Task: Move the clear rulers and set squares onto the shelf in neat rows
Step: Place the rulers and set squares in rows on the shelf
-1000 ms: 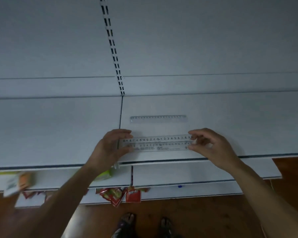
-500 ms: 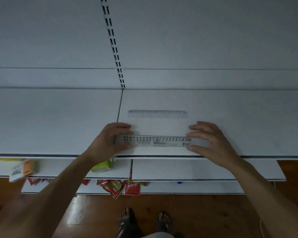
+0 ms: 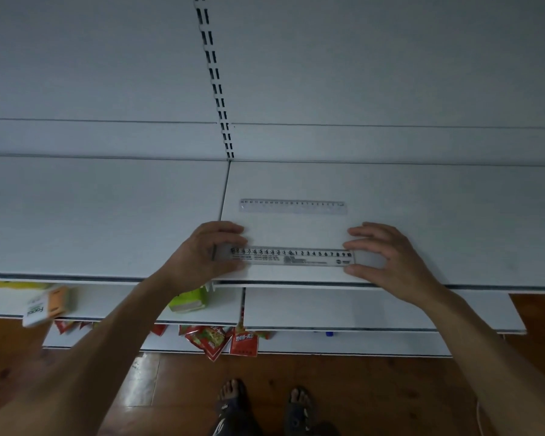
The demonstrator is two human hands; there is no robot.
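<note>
— What does the top shelf (image 3: 438, 221) hold?
— Two clear rulers. The far ruler (image 3: 293, 206) lies flat, untouched. The near ruler (image 3: 291, 257) is by the front edge, just right of the seam.
— And lower down?
— The lower shelf (image 3: 359, 309) has a green box (image 3: 189, 298) and, further left, a white-orange box (image 3: 46, 305). Red packets (image 3: 221, 339) show beneath that.
— Which way do the rulers run?
— Both left to right, parallel, with a gap between them.
— The hands?
— The left hand (image 3: 202, 256) pinches the near ruler's left end and the right hand (image 3: 387, 256) its right end. Thumbs near, fingers far. Whether it touches the shelf, I cannot tell.
</note>
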